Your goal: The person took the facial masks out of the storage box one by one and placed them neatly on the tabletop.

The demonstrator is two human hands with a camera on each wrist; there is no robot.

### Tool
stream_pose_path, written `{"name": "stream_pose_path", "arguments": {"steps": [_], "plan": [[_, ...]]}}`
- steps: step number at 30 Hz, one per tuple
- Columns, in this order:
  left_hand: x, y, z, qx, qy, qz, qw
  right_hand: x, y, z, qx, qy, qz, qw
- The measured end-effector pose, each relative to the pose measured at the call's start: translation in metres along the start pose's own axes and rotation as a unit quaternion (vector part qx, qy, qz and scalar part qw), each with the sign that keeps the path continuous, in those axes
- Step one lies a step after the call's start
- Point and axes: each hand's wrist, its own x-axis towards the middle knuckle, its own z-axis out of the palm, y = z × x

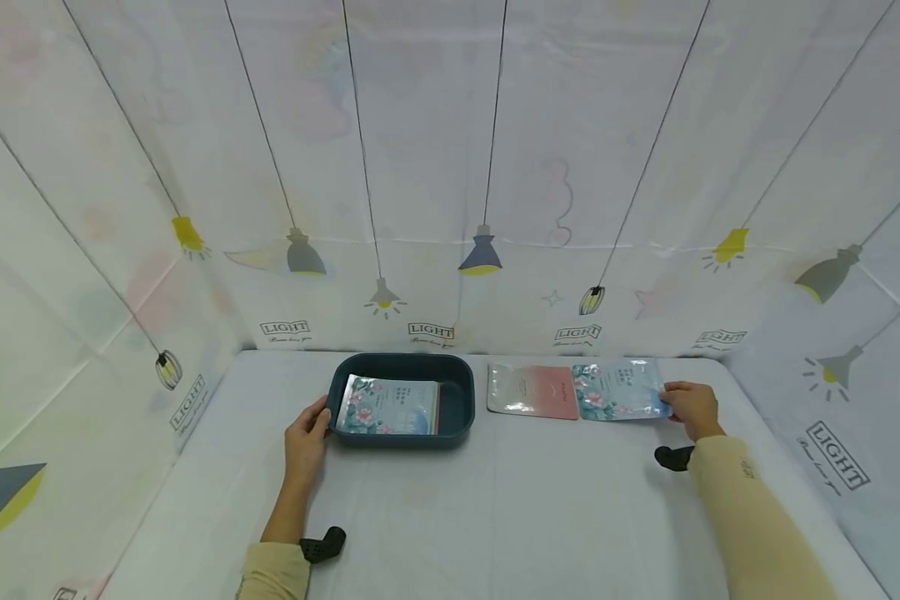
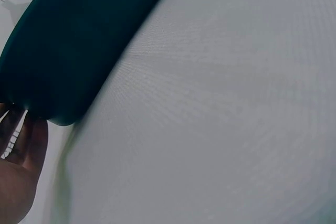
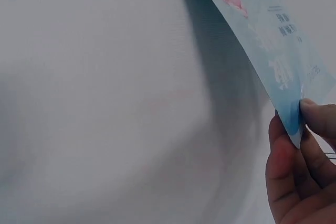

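My right hand (image 1: 692, 408) pinches the right edge of a glossy blue sheet mask packet (image 1: 618, 390) printed with flowers. In the right wrist view, thumb and fingers hold its corner (image 3: 295, 121), which is bent and raised off the white cloth. At the left end of a dark teal rectangular tray (image 1: 401, 442), my left hand (image 1: 305, 442) touches the outer side. The left wrist view shows fairly straight fingers (image 2: 37, 145) against the tray's wall (image 2: 68, 51). Inside the tray lies a stack of packets, a blue floral one (image 1: 390, 407) on top.
A pink and silver packet (image 1: 536, 392) lies flat between the tray and the held packet, beside the latter's left edge. White cloth covers the table (image 1: 495, 508). A lamp-printed curtain (image 1: 435, 167) rises behind the table and along both sides.
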Motion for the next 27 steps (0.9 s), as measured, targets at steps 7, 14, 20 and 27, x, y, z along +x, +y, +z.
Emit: {"name": "stream_pose_path", "arguments": {"steps": [7, 14, 20, 27], "plan": [[0.000, 0.000, 0.000, -0.002, -0.011, 0.000, 0.9999, -0.004, 0.006, 0.007, -0.067, 0.045, -0.004, 0.997], [0.001, 0.001, 0.001, -0.002, -0.010, 0.000, 0.9999, -0.006, 0.007, 0.005, -0.084, 0.046, -0.013, 0.995], [0.001, 0.002, 0.001, -0.002, -0.006, 0.001, 1.0000, -0.007, 0.005, 0.002, -0.089, 0.040, -0.002, 0.995], [0.001, 0.000, 0.000, 0.000, -0.004, -0.002, 1.0000, -0.013, -0.019, 0.009, -0.041, 0.015, 0.011, 0.999]]}}
